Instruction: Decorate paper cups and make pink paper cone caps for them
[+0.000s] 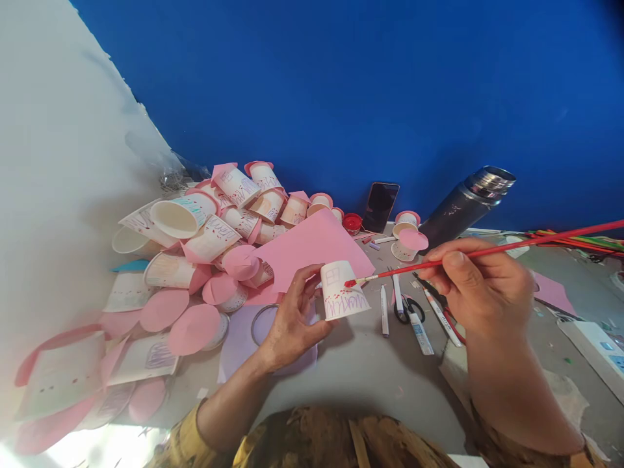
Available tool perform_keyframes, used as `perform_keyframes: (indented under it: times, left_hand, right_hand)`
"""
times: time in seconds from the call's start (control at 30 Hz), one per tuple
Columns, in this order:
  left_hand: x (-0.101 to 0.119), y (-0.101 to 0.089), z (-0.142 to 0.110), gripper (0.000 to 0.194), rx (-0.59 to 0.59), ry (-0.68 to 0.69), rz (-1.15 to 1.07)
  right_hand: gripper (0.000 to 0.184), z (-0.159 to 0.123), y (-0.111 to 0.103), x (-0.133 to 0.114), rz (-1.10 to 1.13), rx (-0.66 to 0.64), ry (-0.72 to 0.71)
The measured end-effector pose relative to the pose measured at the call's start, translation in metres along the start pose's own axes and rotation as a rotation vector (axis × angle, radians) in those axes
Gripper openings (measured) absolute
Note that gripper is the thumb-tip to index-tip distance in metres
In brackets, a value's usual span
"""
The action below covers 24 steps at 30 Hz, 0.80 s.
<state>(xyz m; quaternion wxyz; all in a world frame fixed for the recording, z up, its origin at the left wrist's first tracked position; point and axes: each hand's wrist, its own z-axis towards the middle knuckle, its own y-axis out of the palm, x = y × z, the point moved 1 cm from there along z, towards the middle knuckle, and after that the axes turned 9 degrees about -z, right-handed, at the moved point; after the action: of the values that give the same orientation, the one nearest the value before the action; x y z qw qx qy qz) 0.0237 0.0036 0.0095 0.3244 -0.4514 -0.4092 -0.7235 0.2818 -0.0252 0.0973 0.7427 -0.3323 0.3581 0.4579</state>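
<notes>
In my left hand (295, 318) is a white paper cup (345, 296), turned with its wide rim downward and slightly tilted. Its side carries a purple window drawing, purple zigzag strokes and a row of small red dots. My right hand (482, 286) pinches a long thin paintbrush (414, 267) with a red handle. The red-coated brush tip meets or nearly meets the cup's side; the exact contact is hard to make out. Below the hands lie a pair of scissors (414, 311) and several white markers (384, 312).
Decorated paper cups (190, 240) with pink paper tops are heaped at the left. Pink paper sheets (316, 250) lie behind the held cup. A red paint pot (351, 223), a phone (381, 205) and a dark flask (463, 208) stand by the blue wall. A power strip (592, 348) is at right.
</notes>
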Motion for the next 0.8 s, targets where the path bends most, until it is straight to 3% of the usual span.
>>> perform_keyframes:
  times: [0.13,0.4,0.5,0.67,0.8]
  left_hand:
    - [-0.001,-0.001,0.001,0.073,0.0,0.003,-0.031]
    - [0.002,0.003,0.003,0.072,-0.004,0.009,-0.099]
    - [0.001,0.005,0.003,0.072,-0.022,0.006,-0.17]
    - [0.003,0.01,0.002,0.072,-0.011,-0.029,-0.294]
    - [0.004,0.013,0.002,0.073,-0.044,-0.024,-0.323]
  right_hand:
    - [0.014,0.001,0.0,-0.002,-0.008,-0.024,0.025]
    - [0.015,0.008,0.002,-0.003,0.085,0.099,-0.022]
    - [0.017,0.005,0.007,0.002,0.035,-0.044,-0.03]
    - [0.082,0.0,0.016,0.003,-0.315,-0.441,-0.081]
    - [0.095,-0.001,0.018,0.008,-0.443,-0.573,-0.157]
